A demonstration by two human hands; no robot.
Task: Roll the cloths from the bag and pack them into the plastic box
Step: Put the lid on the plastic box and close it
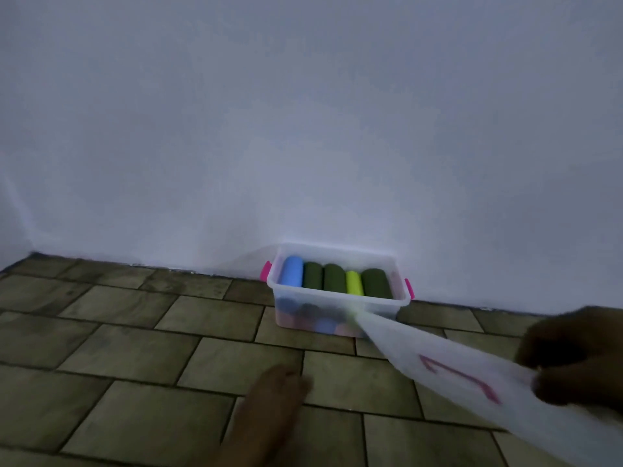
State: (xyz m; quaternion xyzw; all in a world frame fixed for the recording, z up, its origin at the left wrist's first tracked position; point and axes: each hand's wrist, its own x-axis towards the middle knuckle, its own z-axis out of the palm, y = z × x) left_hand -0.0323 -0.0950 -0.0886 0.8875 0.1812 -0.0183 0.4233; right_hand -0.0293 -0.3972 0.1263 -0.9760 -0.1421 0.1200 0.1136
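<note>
Cloths [333,279] show five top rolls in one plastic box [337,295]; right hand [573,355] pinches one white sheet [421,352], left hand [279,389] unclear.

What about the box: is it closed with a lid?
No, the plastic box stands open, rolled cloths visible over its rim.

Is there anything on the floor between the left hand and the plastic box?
Nothing visible: only bare tiles lie between the left hand and the plastic box. The translucent white piece that the right hand grips crosses in front of the box's right corner only.
</note>
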